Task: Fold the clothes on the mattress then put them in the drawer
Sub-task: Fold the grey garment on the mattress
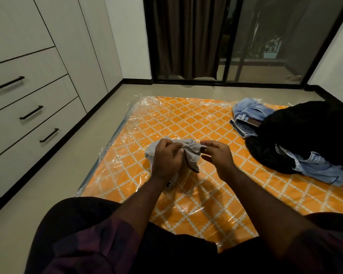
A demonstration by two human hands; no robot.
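Scene: A person sits at the near edge of an orange lattice-patterned mattress [166, 115] wrapped in clear plastic, which lies on a pale floor [57, 175].
Garment in hand: A small grey cloth garment [192, 153], bunched and creased, hangs just above the near-left part of the mattress, between both hands.
Left hand: The left hand [166, 157] has its fingers curled tight around the garment's left side.
Right hand: The right hand [218, 155] pinches the garment's right edge between thumb and fingertips, its other fingers loosely spread.
Waiting pile: At the right, a heaped black fabric garment [305, 131] lies over light blue denim jeans [248, 115], with more denim showing at its near side; none of it looks folded.
Drawers: A stack of white drawers with black bar handles [31, 112] stands along the left wall, all closed, well apart from the mattress.
Step in hand: By the look of it, the grey garment is being opened out to find its edges, and the folding proper has not begun.
Next move: It likely needs spreading flat on the slippery plastic, seams aligned, before the first fold. A drawer must then be pulled open.
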